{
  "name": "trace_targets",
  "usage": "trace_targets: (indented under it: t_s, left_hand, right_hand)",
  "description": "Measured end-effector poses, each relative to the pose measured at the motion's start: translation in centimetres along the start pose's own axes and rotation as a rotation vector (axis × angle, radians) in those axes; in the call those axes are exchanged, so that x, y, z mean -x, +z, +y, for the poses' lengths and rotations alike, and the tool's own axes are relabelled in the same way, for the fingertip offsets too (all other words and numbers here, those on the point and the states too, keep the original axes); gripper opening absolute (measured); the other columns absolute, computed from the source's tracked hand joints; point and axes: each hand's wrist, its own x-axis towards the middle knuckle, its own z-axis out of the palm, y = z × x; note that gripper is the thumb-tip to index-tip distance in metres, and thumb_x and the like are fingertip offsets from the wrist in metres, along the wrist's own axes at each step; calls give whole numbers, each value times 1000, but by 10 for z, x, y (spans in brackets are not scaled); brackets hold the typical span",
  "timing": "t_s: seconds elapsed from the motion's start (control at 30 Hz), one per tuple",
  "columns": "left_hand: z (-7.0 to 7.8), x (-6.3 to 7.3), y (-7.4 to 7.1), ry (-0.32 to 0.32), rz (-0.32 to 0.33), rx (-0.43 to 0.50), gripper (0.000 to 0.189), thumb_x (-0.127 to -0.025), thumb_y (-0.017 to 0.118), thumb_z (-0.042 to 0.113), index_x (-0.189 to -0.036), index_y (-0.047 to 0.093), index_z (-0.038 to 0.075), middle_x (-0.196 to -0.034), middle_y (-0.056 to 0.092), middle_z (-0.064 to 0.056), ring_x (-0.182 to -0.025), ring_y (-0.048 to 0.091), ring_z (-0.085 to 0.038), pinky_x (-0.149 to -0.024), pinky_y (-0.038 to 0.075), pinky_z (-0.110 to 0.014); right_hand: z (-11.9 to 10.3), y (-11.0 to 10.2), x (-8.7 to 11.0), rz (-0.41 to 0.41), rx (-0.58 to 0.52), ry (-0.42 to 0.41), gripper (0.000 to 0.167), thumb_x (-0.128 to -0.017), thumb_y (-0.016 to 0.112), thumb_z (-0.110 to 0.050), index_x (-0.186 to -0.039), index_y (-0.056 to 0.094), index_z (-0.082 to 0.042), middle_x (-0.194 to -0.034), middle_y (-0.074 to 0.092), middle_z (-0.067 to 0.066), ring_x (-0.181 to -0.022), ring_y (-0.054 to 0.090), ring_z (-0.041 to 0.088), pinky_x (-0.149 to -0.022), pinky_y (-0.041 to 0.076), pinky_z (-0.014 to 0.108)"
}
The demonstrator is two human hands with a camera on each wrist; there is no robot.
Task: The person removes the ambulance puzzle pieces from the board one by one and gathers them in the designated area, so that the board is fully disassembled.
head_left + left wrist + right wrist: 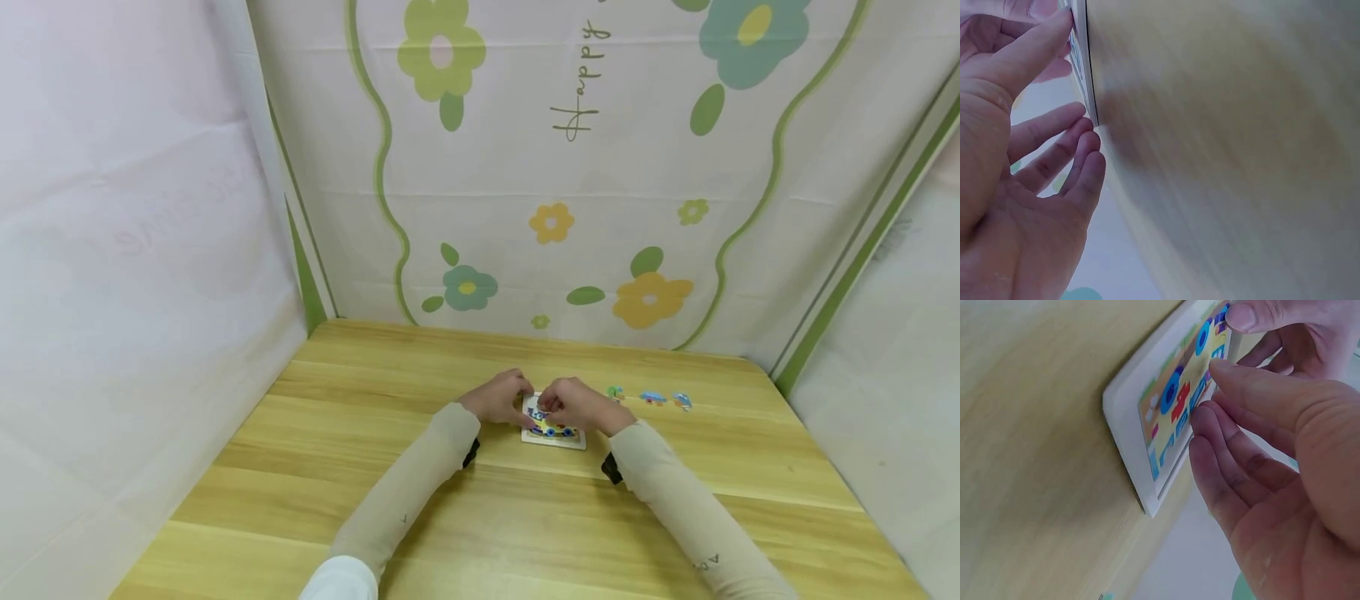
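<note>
A small jigsaw board [553,444] with a raised white border lies on the table, bearing a picture of a yellow vehicle with blue wheels. My left hand [498,398] steadies its left side: the thumb rests at the picture, while the fingers reach the far left corner. From the right, my right hand [1272,469] brings thumb and bent fingers together over the upper part of the picture, pinching at a jigsaw piece [1208,376] mostly hidden by the fingertips. Both hands also appear close together in the left wrist view, at the board's edge [1088,75].
Right of the board lie several loose jigsaw pieces: a green one [615,392], a blue one [652,398] and another blue-and-white one [682,401]. The wooden table [390,467] ends at a flower-printed cloth [510,167] behind, with white cloth sides.
</note>
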Motion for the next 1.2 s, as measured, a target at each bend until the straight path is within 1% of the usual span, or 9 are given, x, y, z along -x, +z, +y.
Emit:
trace_targets:
  t_s: [0.1,0.2,0.3,0.4,0.5,0.67,0.77,0.97,1.2]
  left_hand:
    - [2,2,0,-8,-5,-14,61,-92,84,36,-138,66,1,-133,59,-11,-111,55,-16,-99,50,-28]
    - [3,3,1,-18,-6,-24,61,-92,83,37,-138,66,1,-132,58,-10,-107,52,-14,-96,49,-26]
    - [3,4,2,-31,-3,-24,60,-92,84,37,-138,66,2,-131,58,-9,-105,51,-13,-95,48,-25]
    - [2,4,3,-37,1,-17,61,-92,84,37,-138,66,2,-130,57,-9,-104,51,-13,-95,48,-25]
    - [2,4,4,-29,7,-19,60,-92,84,37,-138,67,2,-130,58,-9,-104,51,-13,-95,48,-25]
    - [2,1,5,-15,20,-33,57,-91,85,36,-133,70,2,-128,59,-9,-104,52,-12,-94,49,-25]
    - [3,1,5,-17,22,-32,56,-90,86,36,-131,71,1,-129,59,-9,-106,53,-13,-95,50,-25]
    - [4,0,5,-5,32,-39,55,-89,87,34,-130,71,1,-126,60,-9,-105,56,-15,-93,51,-25]
    - [2,0,6,7,33,-37,55,-89,87,35,-131,72,1,-124,61,-10,-99,53,-13,-88,49,-23]
  right_hand:
    - [0,1,0,7,36,-9,16,-99,69,2,-109,80,-5,-95,72,6,-73,54,11,-70,49,27]
    - [0,2,0,18,86,-31,17,-98,72,0,-109,82,-8,-104,71,7,-85,58,16,-75,51,30]
    - [0,3,1,19,110,-48,16,-98,73,-1,-109,82,-8,-106,70,8,-93,59,22,-77,52,31]
    - [-1,3,1,21,107,-50,16,-98,73,-1,-109,82,-8,-106,69,8,-94,61,22,-77,54,31]
    - [-1,3,-1,23,103,-44,15,-97,73,1,-107,81,-8,-106,72,7,-91,64,19,-77,56,31]
    - [-1,3,-2,27,90,-8,15,-97,73,2,-109,77,-6,-107,75,8,-94,71,19,-82,61,34]
    - [1,3,-2,39,57,16,14,-99,70,0,-110,76,-6,-105,75,6,-92,70,17,-81,60,34]
    - [5,4,-3,64,-46,61,9,-105,64,-7,-107,73,-8,-98,73,4,-81,68,15,-73,59,30]
    - [4,6,-3,68,-78,90,13,-109,57,-8,-103,69,-7,-93,71,7,-69,63,17,-65,55,30]
